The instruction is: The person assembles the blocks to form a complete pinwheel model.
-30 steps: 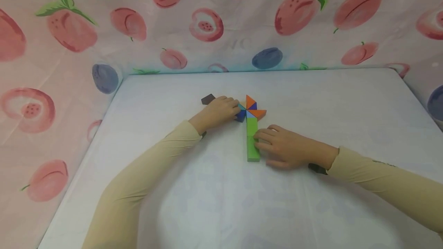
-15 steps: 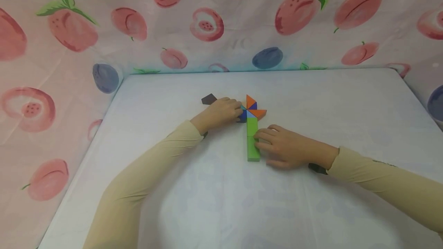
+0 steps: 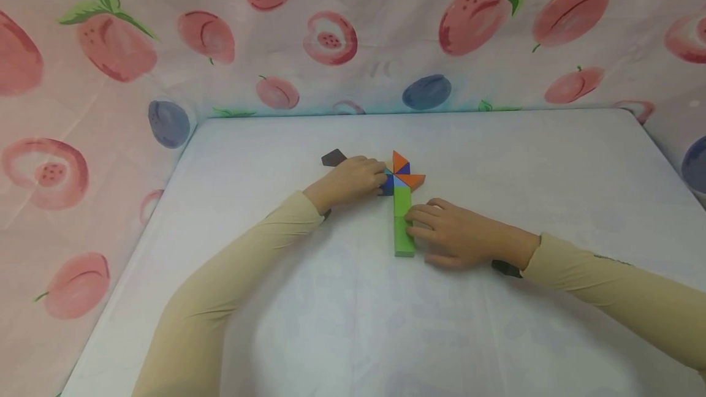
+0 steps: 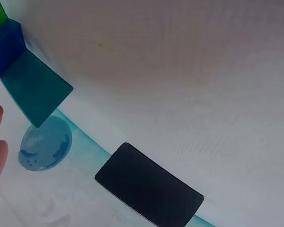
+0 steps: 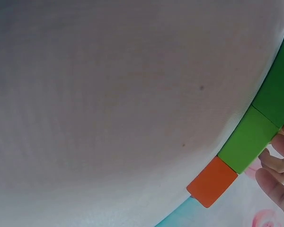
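Observation:
Small coloured blocks form a pinwheel shape with a stem on the white table. Orange blocks (image 3: 401,162) and a dark blue block (image 3: 387,187) fan around its centre. Two green blocks (image 3: 403,244) line up end to end below as the stem. My left hand (image 3: 352,181) reaches in from the left, fingertips at the pinwheel's left side and partly covering it. In the left wrist view a teal face (image 4: 37,87) shows beside the fingertips. My right hand (image 3: 455,234) rests with loosely bent fingers on the right edge of the green blocks, thumb spread away on the table.
A dark brown or black block (image 3: 333,158) lies behind my left hand, partly hidden by it. The white table (image 3: 524,158) ends at a fruit-patterned cloth (image 3: 380,35) that rises behind it and at both sides.
My left hand has shifted very slightly to the right against the pinwheel's left side. My right hand and the green blocks stay in place.

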